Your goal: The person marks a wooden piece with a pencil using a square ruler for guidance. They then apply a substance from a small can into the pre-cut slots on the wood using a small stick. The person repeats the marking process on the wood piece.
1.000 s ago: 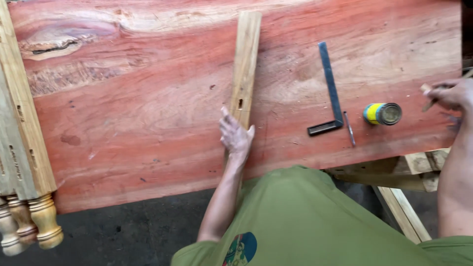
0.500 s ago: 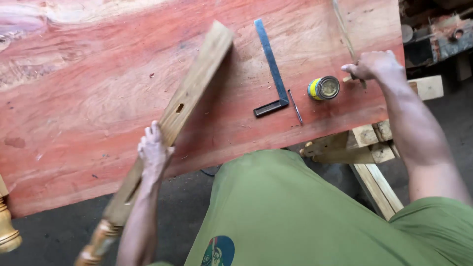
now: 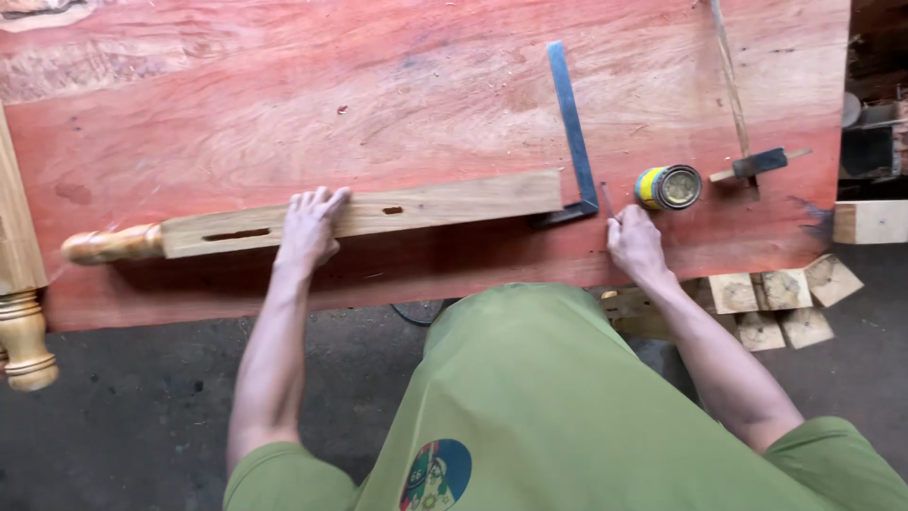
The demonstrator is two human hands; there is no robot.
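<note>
The left hand (image 3: pixel 309 227) lies flat on the leg (image 3: pixel 312 220), fingers (image 3: pixel 322 199) spread and open over its top face, palm pressing down, nothing clasped. The leg lies lengthwise across the slab (image 3: pixel 426 104), near the edge closest to the person. Just left of the fingers is a long slot (image 3: pixel 236 234) cut in the leg; just right of them is a short slot (image 3: pixel 392 210). Far out to the left of the hand the leg ends in a turned, rounded foot (image 3: pixel 112 244). Its square end reaches right to touch, or nearly touch, the stock of the square (image 3: pixel 573 142), whose blade runs away up the slab.

The right hand (image 3: pixel 636 244) rests on the slab with its fingertips at a thin pencil (image 3: pixel 606 201); whether they pinch it or only touch it I cannot tell. Just beyond those fingers, up and to the right, lies a small tin (image 3: pixel 669 186) on its side. Further right of it is a chisel (image 3: pixel 759 164), with a thin stick (image 3: pixel 729 71) above it. At the far left edge another turned leg (image 3: pixel 21 312) hangs over the slab
</note>
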